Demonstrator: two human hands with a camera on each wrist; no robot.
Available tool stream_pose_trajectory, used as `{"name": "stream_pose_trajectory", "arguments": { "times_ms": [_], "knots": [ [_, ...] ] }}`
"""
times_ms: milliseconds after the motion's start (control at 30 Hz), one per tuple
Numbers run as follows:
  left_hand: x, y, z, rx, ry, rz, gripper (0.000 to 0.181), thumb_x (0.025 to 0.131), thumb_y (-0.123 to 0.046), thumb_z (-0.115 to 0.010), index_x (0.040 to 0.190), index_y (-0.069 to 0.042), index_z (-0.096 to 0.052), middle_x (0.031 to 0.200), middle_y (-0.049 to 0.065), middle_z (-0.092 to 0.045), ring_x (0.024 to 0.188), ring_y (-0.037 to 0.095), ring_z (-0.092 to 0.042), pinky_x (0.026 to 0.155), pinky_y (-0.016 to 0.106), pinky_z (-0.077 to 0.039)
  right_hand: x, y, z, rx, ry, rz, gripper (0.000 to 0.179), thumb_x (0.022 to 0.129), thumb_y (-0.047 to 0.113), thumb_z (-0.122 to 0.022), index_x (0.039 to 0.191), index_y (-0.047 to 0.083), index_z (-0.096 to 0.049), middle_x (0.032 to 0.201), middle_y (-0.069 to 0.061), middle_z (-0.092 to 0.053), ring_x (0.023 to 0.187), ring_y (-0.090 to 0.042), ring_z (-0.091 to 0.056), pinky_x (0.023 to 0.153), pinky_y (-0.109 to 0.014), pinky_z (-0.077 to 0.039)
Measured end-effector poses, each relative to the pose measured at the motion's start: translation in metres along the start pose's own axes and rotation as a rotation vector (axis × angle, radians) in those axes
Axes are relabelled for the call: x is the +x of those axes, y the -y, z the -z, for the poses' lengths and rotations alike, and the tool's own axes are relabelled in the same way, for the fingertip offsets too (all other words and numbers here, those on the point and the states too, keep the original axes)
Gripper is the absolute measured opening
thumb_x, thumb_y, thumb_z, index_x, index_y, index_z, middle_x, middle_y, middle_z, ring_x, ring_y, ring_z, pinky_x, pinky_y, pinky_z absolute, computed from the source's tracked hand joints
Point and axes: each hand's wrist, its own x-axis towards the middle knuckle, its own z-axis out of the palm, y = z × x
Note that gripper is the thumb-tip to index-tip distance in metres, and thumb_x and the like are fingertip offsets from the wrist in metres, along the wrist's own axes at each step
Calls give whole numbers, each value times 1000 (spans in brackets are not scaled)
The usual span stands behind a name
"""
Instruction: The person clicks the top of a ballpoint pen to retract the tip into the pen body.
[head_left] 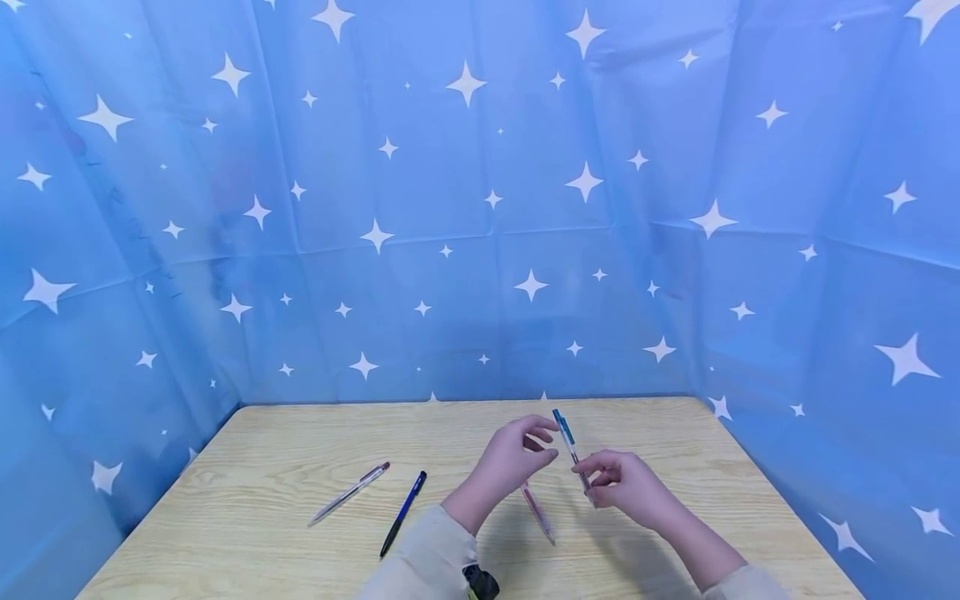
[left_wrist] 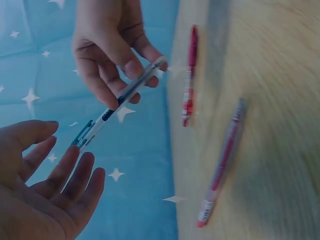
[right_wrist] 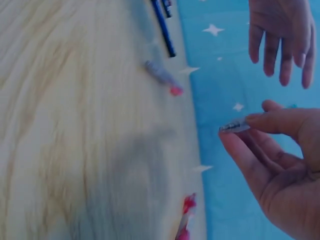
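Observation:
My right hand (head_left: 630, 492) pinches a clear-barrelled pen (head_left: 567, 439) with a teal clip between thumb and fingers, near its tip end. The pen is raised over the table, its teal end slanting up toward my left hand (head_left: 517, 458). In the left wrist view, the fingers of my left hand (left_wrist: 55, 180) are spread loosely, with the fingertips right at the teal clip (left_wrist: 82, 134). The right wrist view has the pen's clear tip (right_wrist: 234, 126) poking out between my right thumb and fingers, while the left hand (right_wrist: 285, 35) hangs with its fingers apart.
Below my left hand, a pink pen (head_left: 537, 512) lies on the wooden table (head_left: 300, 433). Further left are a blue pen (head_left: 402, 514) and a clear pen with a reddish end (head_left: 349, 493). A red pen (left_wrist: 190, 75) shows in the left wrist view. Star-patterned blue curtains (head_left: 480, 317) surround the table.

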Motion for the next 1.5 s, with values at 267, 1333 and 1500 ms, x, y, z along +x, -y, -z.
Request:
{"name": "stream_pose_trajectory", "arguments": {
  "times_ms": [267,1333,1500],
  "knots": [
    [0,14,-11,121,83,30,26,90,-15,-72,115,-16,-68,99,0,-66,83,10,-62,66,28,-52,4,-17,7,-23,59,-70,39,74,-14,-58,113,-12,-64,123,-36,-49,59,-10,-47,54,-25,-44],
    [-2,31,-34,532,251,80,26,85,-20,-77,109,-17,-70,83,-6,-62,71,6,-56,63,26,-48,7,-39,7,-240,169,-88,35,67,-19,-65,99,-5,-71,71,-5,-56,52,-12,-49,44,-22,-42],
    [-5,31,-31,546,237,61,26,84,-21,-77,109,-17,-70,85,-4,-64,72,7,-57,65,26,-48,7,-35,7,-337,93,-70,30,70,-10,-75,98,-3,-71,78,-5,-57,69,-17,-56,57,-29,-49]
  ]
}}
